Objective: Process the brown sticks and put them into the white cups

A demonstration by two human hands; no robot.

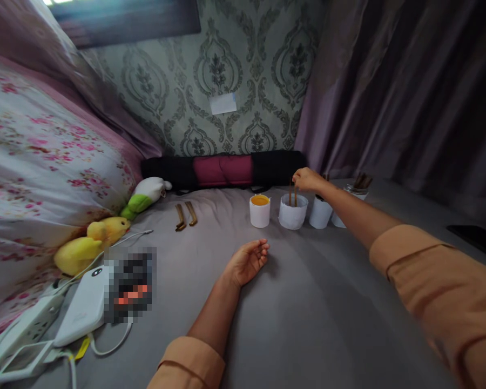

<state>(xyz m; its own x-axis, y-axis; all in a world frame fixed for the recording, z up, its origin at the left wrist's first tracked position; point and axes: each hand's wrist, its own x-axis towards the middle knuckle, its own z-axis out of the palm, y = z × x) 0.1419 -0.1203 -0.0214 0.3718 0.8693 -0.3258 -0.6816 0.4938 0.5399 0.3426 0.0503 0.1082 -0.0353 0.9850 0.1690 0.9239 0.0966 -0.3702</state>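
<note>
My right hand (306, 180) is closed in a pinch around the top of a thin brown stick (295, 193), above a wide white container (293, 217). A second thin stick stands beside it, its lower end also inside the container. Whether my fingers touch that one too, I cannot tell. My left hand (249, 262) rests palm-side up on the grey sheet with fingers loosely curled, holding nothing. Just beyond it stands a white cup (260, 215) with orange-yellow content. Right of the wide container is another white container (319, 215), partly behind my right forearm.
A jar of dark brown sticks (362, 183) stands far right. Two bent brass-coloured pieces (180, 217) lie left of the cup. Plush toys (79, 254), a white power bank (85, 302) and a power strip (36, 329) with cables line the left. A black-and-maroon roll (222, 170) lies along the wall.
</note>
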